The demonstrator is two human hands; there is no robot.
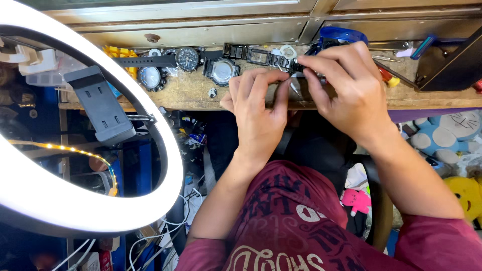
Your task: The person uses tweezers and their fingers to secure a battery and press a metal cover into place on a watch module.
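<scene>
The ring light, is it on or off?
On. The ring light glows bright white all round its curved band.

Pretty cramped little workspace. A worn wooden bench (191, 93) runs across the top, backed by metal drawers (201, 32). A big lit ring light (75, 211) fills the left side, with a grey phone clamp (100, 105) in its middle. Under the bench it's dark and messy: blue shelving (135, 170), white cables (165, 236), an LED strip (75, 150) glowing yellow. On the right there are plush toys (452, 135), blue, yellow and pink.
</scene>
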